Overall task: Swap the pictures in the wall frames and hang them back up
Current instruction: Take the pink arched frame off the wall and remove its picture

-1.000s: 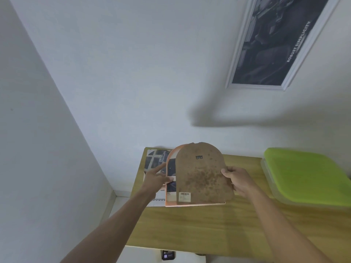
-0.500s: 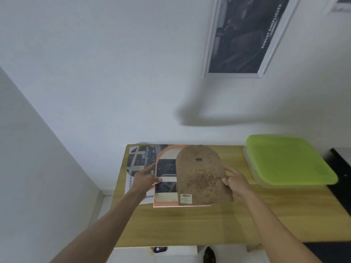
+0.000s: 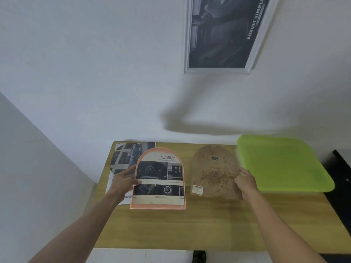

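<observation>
An arched orange frame (image 3: 158,205) lies on the wooden table (image 3: 199,228), with a picture (image 3: 161,175) headed "ADVANCED" showing inside it. My left hand (image 3: 124,182) grips the frame's left edge, thumb on the picture. To the right, the brown arched backing board (image 3: 213,175) with a barcode sticker is apart from the frame. My right hand (image 3: 246,182) holds the board by its right edge. A loose print (image 3: 123,158) lies under the frame's left side. A white rectangular frame (image 3: 224,35) with a dark picture hangs on the wall above.
A clear box with a lime green lid (image 3: 281,165) sits at the table's back right, close to the backing board. Something black (image 3: 341,179) stands past the table's right edge. A grey wall (image 3: 38,177) closes in on the left.
My right hand has carried the backing board off the orange frame to the right, uncovering the picture. The camera has tilted down and nearer the table.
</observation>
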A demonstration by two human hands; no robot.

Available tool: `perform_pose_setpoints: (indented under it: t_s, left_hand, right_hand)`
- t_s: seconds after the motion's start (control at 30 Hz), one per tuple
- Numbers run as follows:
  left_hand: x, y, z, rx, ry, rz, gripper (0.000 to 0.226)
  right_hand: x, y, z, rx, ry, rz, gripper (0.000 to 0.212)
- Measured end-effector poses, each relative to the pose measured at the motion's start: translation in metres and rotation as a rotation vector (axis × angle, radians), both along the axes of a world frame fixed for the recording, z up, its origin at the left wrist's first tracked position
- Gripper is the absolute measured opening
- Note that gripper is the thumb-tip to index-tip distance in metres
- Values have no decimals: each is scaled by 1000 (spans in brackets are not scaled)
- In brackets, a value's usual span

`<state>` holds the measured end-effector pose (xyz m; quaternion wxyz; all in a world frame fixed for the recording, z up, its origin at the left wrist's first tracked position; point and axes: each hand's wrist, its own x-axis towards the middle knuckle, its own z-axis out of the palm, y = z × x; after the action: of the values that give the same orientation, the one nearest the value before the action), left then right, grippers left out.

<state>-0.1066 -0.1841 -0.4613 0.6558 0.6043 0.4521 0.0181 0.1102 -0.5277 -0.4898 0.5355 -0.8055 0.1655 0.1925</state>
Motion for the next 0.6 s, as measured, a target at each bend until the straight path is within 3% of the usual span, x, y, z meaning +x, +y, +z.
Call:
perform_pose_setpoints:
  t_s: [0.2,0.4,0.53,0.6]
  left_hand:
    - [2,-14,-7,-17,58,52,67]
    - [15,-33,-13,-9,81,74,68]
    - [22,-44,-20,-11,83,92,68]
    - [25,-48,-24,-17,81,103,69]
  right_hand:
    - [11,8,-28,-223,2,146,54]
    - [14,9,-48,-524,-51,309,64]
    - [1,18,-51,-798,-209,561,70]
    - [-1,24,-54,-810,-280,735,65]
